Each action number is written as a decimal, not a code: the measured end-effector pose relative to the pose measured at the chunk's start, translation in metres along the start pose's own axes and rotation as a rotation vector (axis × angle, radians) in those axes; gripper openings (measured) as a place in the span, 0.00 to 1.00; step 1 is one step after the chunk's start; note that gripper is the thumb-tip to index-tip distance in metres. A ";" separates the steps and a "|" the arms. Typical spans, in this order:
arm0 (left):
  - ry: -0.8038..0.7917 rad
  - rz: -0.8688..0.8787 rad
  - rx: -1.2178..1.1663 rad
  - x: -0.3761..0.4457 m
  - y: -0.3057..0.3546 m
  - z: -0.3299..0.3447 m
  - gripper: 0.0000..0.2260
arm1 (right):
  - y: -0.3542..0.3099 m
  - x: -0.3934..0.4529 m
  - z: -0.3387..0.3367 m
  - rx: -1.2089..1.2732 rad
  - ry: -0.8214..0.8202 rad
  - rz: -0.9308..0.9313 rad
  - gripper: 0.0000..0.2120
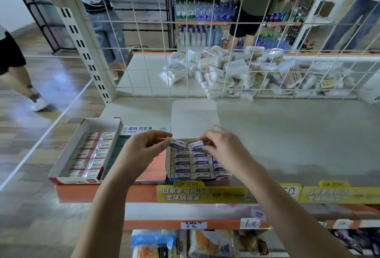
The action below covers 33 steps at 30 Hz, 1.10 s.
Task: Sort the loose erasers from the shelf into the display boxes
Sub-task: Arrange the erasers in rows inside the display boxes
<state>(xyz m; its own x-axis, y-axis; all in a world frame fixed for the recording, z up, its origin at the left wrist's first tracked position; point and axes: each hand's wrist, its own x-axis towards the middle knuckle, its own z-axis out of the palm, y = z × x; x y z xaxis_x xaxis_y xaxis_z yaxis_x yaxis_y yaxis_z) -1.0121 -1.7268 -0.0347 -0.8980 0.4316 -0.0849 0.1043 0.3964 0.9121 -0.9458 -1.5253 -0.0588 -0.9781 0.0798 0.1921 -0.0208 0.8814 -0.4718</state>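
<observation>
While each hand pinches one, the erasers (pixel 178 143) show white-and-blue sleeves printed "ERASER".

The left hand (pixel 144 146) hides part of the teal box (pixel 115 153) behind it. The right hand (pixel 224 146) covers the blue eraser box's (pixel 197 167) right column. Yellow shelf labels (pixel 329 195) are blurred. Lower-shelf packets (pixel 156 243) are cut off by the bottom edge.

Glossy wood-look floor (pixel 41 144), white wire-grid partition (pixel 205 31), orange-edged shelving (pixel 102 193), bright light
</observation>
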 end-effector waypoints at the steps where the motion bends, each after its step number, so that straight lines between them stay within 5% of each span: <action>1: -0.002 0.002 0.002 0.000 0.000 0.000 0.05 | 0.000 0.000 0.001 -0.018 0.009 -0.004 0.12; 14: -0.025 0.024 0.028 -0.001 0.003 0.003 0.07 | 0.003 -0.004 0.012 -0.204 0.005 -0.080 0.08; 33: -0.070 0.058 0.059 -0.008 0.008 0.005 0.08 | -0.003 0.000 0.014 -0.198 -0.015 0.046 0.07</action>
<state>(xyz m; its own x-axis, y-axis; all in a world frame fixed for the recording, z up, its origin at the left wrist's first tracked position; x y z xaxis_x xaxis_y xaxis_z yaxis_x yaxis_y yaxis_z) -1.0023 -1.7231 -0.0284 -0.8580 0.5099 -0.0625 0.1820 0.4155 0.8912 -0.9487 -1.5343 -0.0701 -0.9802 0.1163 0.1603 0.0636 0.9514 -0.3014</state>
